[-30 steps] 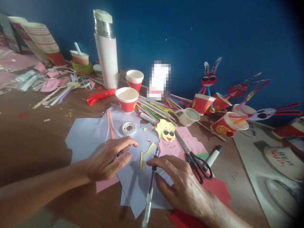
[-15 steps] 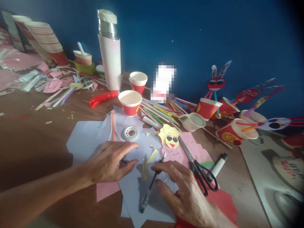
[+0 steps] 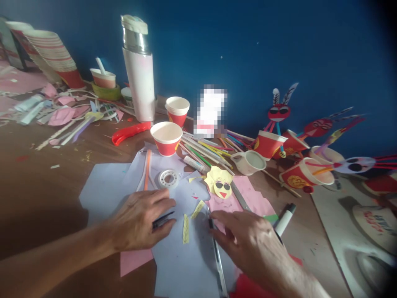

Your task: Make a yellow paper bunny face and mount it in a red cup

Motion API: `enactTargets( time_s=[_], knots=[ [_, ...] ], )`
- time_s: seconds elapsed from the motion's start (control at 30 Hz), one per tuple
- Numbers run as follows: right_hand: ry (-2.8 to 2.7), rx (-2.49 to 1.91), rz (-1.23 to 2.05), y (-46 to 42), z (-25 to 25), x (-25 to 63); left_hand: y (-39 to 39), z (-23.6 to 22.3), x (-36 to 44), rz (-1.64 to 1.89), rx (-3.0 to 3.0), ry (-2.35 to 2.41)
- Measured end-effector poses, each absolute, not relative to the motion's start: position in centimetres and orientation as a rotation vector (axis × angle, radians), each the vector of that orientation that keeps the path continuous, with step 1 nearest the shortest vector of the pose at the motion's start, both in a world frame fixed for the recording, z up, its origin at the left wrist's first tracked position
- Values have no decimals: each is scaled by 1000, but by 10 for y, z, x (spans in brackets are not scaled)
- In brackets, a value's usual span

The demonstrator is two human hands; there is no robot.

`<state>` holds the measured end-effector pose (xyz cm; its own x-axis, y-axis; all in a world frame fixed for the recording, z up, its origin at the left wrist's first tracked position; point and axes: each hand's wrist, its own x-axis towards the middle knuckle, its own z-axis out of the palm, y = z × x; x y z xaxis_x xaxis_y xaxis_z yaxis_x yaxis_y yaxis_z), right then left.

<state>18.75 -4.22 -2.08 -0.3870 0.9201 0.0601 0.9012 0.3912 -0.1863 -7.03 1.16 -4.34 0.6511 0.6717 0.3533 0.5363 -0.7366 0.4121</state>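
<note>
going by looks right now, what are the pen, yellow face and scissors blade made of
Pen: likely glossy clear plastic; it looks partly see-through and catches light. Yellow face: probably matte paper or thin card; flat, cut edges, no shine. Scissors blade: metal, it seems; smooth, grey, faintly shiny.

- A pen (image 3: 218, 260) at the fingertips of the right hand (image 3: 252, 240) shows a clear, glossy plastic barrel.
- Matt yellow paper makes up the strips (image 3: 185, 229) between the hands.
- Matt blue-grey paper sheets (image 3: 105, 180) spread beneath the left hand (image 3: 141, 219).
- Smooth grey metal forms the scissors blade (image 3: 240, 196) just beyond the right hand.
- Smooth white plastic, by its look, shapes the ring (image 3: 161, 179) just beyond the left hand.
- A shiny metal collar (image 3: 135, 42) circles the smooth white bottle (image 3: 139, 85) farther beyond the left hand.
- Brown wood-look tabletop (image 3: 56, 198), softly sheened, extends beside the left hand.
</note>
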Motion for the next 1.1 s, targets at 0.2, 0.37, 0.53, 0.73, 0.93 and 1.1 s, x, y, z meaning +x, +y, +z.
enactTargets(
  time_s=[0.2, 0.37, 0.53, 0.73, 0.93, 1.1],
  knots=[
    [-2319, -1913, 80, 5, -6, 207, 13, -40, -74, 698, 2546, 932],
    [-2351, -1900, 159, 27, -21, 206, 16, -41, -76, 702, 2421, 900],
    [-2289, -1848, 332, 33, -27, 211, 18, -43, -74, 667, 2394, 921],
    [-2194, -1788, 481, 27, -13, 217, 12, -34, -69, 810, 2443, 914],
    [-2170, -1750, 545, 26, -9, 220, 0, -7, -57, 769, 2356, 934],
    [-2164, -1793, 551, 31, -25, 225, -21, 2, -34, 655, 2154, 967]
  ],
)
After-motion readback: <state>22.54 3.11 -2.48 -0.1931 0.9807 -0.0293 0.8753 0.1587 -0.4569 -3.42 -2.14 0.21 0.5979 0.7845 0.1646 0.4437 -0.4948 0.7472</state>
